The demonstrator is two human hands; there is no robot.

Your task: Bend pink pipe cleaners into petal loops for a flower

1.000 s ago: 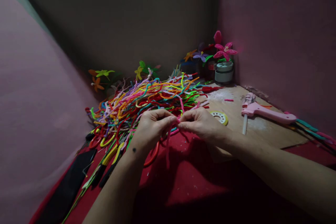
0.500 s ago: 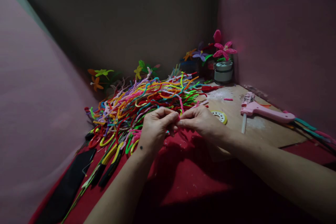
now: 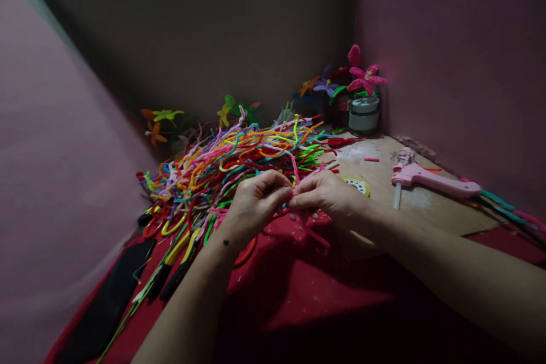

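Note:
Both my hands meet in the middle of the view, pinching a pink pipe cleaner (image 3: 313, 233) between thumbs and fingers. My left hand (image 3: 262, 199) is closed on it from the left. From the right, my right hand (image 3: 326, 196) grips it close to the left fingertips. A pink length slants down to the right below my fingers, and pink strands also show above them. The pinched part is mostly hidden by the fingertips. Just behind my hands lies a big heap of many-coloured pipe cleaners (image 3: 239, 145).
On the right, a pink glue gun (image 3: 439, 180) rests on a brown board (image 3: 443, 213), near a yellow-rimmed tape roll (image 3: 360, 186). Yellow-black pliers (image 3: 181, 261) and a black flat object (image 3: 108, 301) lie left. Pipe-cleaner flowers (image 3: 364, 79) stand in a grey-white container (image 3: 364, 116) at the back.
A pink pipe-cleaner length now sticks out down and right beneath my fingers. My hands have shifted slightly while staying pinched together, and a red loop shows beside my left wrist.

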